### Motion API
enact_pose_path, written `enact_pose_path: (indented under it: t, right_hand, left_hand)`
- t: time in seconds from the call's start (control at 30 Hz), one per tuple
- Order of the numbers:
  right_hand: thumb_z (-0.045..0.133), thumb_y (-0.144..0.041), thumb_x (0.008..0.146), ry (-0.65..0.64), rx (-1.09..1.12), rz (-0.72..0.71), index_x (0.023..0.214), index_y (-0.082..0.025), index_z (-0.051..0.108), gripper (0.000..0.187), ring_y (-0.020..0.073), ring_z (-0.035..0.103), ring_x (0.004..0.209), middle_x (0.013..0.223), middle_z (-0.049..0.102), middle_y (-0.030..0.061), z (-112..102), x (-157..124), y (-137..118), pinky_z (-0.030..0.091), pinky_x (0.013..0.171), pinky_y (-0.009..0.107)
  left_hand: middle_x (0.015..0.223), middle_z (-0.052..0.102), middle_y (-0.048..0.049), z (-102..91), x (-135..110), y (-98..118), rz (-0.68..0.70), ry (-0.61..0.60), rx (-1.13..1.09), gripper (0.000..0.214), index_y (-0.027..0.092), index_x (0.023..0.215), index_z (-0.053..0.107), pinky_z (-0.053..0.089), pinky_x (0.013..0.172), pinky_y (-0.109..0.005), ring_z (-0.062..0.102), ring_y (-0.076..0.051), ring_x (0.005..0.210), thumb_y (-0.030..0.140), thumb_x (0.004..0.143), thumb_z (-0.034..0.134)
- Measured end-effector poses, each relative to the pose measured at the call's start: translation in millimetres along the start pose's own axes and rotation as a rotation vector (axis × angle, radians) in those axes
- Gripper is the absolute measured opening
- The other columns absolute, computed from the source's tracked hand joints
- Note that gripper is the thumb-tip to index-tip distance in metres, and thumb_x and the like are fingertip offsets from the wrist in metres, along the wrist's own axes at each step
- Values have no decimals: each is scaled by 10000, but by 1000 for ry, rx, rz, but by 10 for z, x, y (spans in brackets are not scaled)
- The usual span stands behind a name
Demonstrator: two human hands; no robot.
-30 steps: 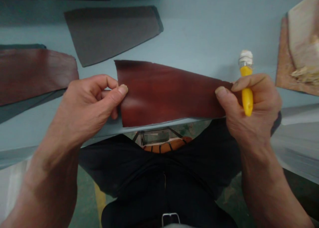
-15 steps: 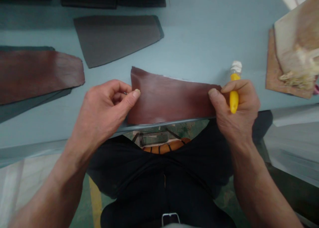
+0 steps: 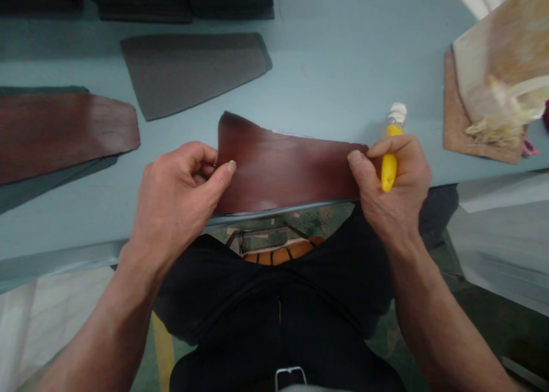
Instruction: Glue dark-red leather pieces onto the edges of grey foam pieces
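Observation:
A tapered piece of reddish-brown leather point(image 3: 287, 169) lies between my hands at the table's front edge, its far left corner lifted a little. My left hand point(image 3: 182, 189) pinches its left side between thumb and fingers. At the narrow right end, my right hand point(image 3: 392, 180) grips the leather with thumb and forefinger. That same hand also carries a yellow-handled brush point(image 3: 389, 166), its whitish tip pointing away from me. Beyond the leather rests a dark grey tapered panel point(image 3: 195, 69).
More brown leather point(image 3: 72, 129) lies at the left over dark pieces. Black stacks point(image 3: 231, 0) stand at the back of the pale blue table point(image 3: 343, 55). At the right, a stained pale container point(image 3: 510, 60) sits on a brown board point(image 3: 452, 112), with dried residue along its rim.
The view has shifted slightly, so most things appear a little further left. The left end of the leather looks more curled up. Both hands keep their hold.

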State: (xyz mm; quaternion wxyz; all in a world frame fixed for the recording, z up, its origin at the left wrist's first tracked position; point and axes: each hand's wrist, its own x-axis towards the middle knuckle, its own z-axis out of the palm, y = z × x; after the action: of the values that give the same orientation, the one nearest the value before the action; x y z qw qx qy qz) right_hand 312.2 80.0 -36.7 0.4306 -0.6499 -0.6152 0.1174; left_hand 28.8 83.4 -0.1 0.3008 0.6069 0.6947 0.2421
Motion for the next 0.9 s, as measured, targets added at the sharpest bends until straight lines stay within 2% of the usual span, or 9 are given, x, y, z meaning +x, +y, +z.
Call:
enact_pose_path:
  t: [0.17, 0.3, 0.5, 0.67, 0.9]
  right_hand:
    - [683, -401, 911, 6, 1, -14, 866, -283, 519, 207, 187, 541, 725, 819, 574, 9, 20, 1, 10, 534, 728, 372]
    - [681, -426, 923, 39, -20, -24, 874, -281, 523, 220, 190, 549, 752, 825, 556, 9, 30, 27, 39, 525, 739, 371]
    - [690, -405, 943, 39, 59, -67, 892, -278, 519, 219, 174, 538, 723, 801, 513, -20, 19, 72, 85, 499, 733, 365]
    - [709, -353, 957, 29, -1, -32, 872, -297, 502, 231, 192, 550, 754, 820, 567, -2, 17, 104, 117, 522, 775, 381]
    - [699, -238, 968, -15, 59, 0, 857, -296, 493, 241, 140, 498, 706, 803, 555, -17, 8, 185, 122, 517, 771, 327]
  left_hand:
    - [585, 528, 80, -5, -20, -3, 0, 21, -36, 272, 192, 745, 669, 288, 564, -267, 399, -77, 557, 419, 878, 739]
    - [557, 496, 73, -19, 11, 10, -31, 20, -117, 290, 187, 717, 649, 241, 513, -255, 388, -71, 534, 429, 849, 737]
    - [561, 493, 64, -39, 42, 34, -80, 47, -180, 261, 178, 746, 695, 228, 506, -234, 390, -74, 545, 415, 811, 784]
    - [580, 527, 57, -69, 79, -34, -23, -36, -207, 233, 162, 763, 712, 250, 506, -224, 428, -67, 540, 368, 827, 800]
    - [551, 500, 74, -154, 180, -60, 5, -154, -172, 268, 145, 717, 663, 213, 466, -176, 377, -31, 505, 290, 874, 825]
